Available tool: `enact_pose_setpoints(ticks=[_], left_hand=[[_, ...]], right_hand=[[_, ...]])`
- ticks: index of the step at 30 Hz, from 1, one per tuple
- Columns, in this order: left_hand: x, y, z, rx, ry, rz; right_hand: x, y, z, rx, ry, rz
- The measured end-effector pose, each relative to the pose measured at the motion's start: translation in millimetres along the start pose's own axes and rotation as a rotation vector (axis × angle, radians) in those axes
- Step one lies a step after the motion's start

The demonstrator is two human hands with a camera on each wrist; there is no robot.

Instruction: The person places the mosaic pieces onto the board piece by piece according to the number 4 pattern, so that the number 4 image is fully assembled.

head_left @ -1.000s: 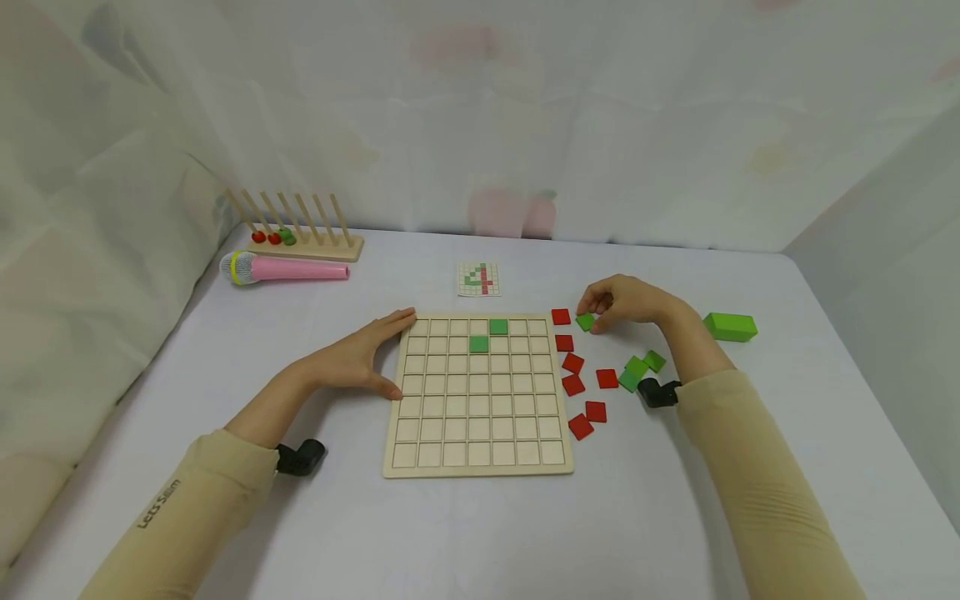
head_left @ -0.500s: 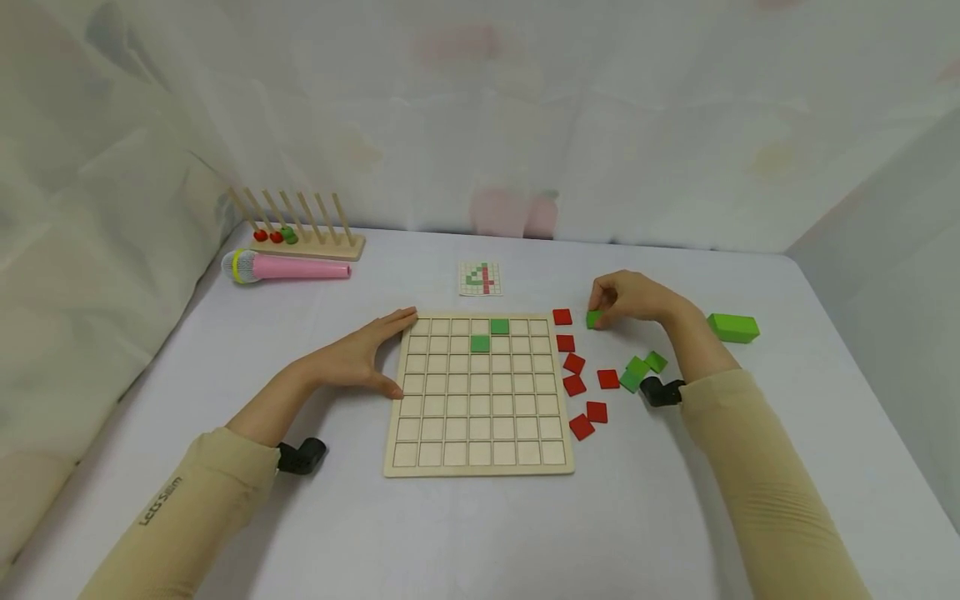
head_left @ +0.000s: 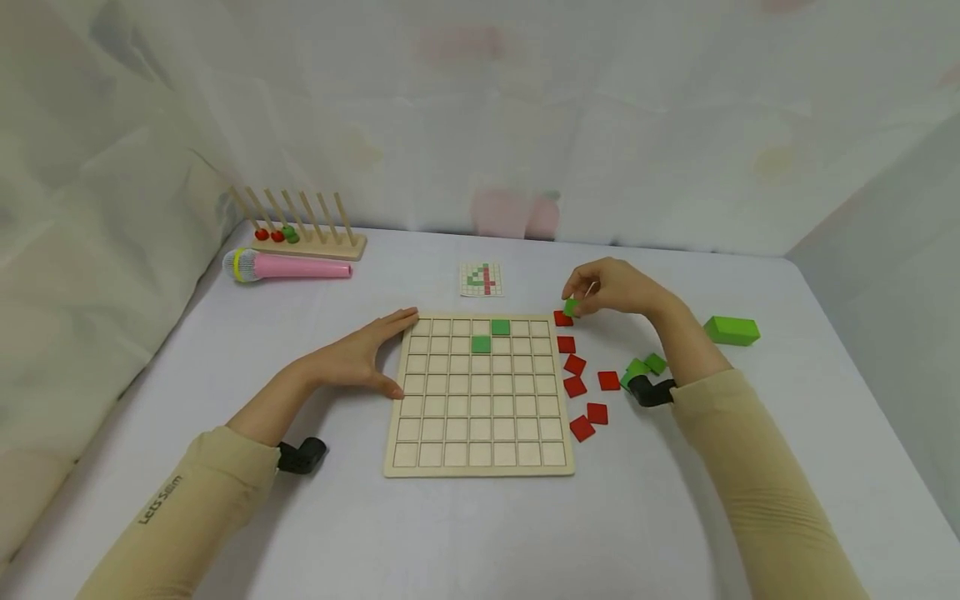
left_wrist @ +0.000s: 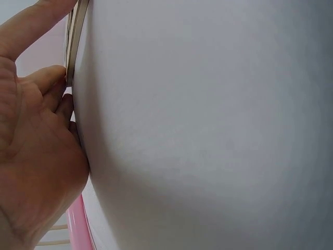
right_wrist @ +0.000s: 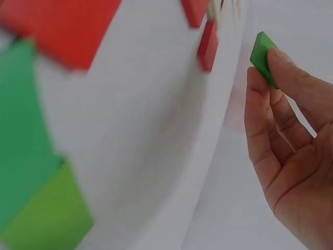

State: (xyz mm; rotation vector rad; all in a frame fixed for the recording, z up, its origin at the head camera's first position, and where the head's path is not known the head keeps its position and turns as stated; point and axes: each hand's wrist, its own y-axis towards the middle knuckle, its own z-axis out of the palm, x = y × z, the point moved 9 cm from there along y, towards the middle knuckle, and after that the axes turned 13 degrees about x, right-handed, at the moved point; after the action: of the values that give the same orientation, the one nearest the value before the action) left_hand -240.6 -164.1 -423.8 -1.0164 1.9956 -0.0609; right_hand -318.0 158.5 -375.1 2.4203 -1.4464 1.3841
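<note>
A wooden grid board (head_left: 480, 442) lies on the white table with two green tiles (head_left: 500, 327) (head_left: 481, 344) set in its upper cells. My left hand (head_left: 360, 357) rests flat against the board's left edge, fingers straight. My right hand (head_left: 600, 292) is raised just right of the board's top corner and pinches a small green tile (head_left: 571, 307) (right_wrist: 263, 52) between thumb and fingertips, above a red tile (head_left: 561, 319). Several red tiles (head_left: 575, 386) lie along the board's right side, with a few green tiles (head_left: 641, 368) beyond them.
A small pattern card (head_left: 481, 279) lies behind the board. A pink toy microphone (head_left: 292, 267) and a wooden peg rack (head_left: 303, 229) with red and green beads stand at the back left. A green block (head_left: 731, 330) sits at the right. Curtains enclose the table.
My right hand has lifted the green tile off the table and carried it left and up toward the board's top right corner. The left hand has not moved.
</note>
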Motion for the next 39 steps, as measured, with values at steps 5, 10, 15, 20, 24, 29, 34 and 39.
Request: enact_pose_setpoints(ticks=[5,10,15,20,24,29,34,39], left_hand=[[1.1,1.3,0.4,-0.001,0.002,0.001],[1.2,1.5,0.6,-0.004,-0.005,0.004],[1.4,1.8,0.8,-0.004,-0.002,0.0],[0.8,1.8,1.3,-0.001,-0.016,-0.004],[1.1,1.5,1.3,-0.001,-0.004,-0.006],[2.4,1.7,0.6,-0.004,0.018,-0.008],[2.6,1.8,0.1,-0.004,0.014,-0.006],[2.6,1.7,-0.2,-0.003,0.006,-0.001]], right_hand=[[21,5.8,6,-0.009,0.006,-0.058],[41,12.7,14,-0.019,-0.018,-0.119],[59,18.5,24,-0.009,-0.018,-0.167],[73,24.6,35,0.028,-0.022,-0.206],[84,29.4,45,0.069,-0.013,-0.225],[97,36.0,57,0.098,0.0,-0.246],[109,43.8,70,0.117,-0.006,-0.27],[117,52.4,82,0.128,-0.024,-0.291]])
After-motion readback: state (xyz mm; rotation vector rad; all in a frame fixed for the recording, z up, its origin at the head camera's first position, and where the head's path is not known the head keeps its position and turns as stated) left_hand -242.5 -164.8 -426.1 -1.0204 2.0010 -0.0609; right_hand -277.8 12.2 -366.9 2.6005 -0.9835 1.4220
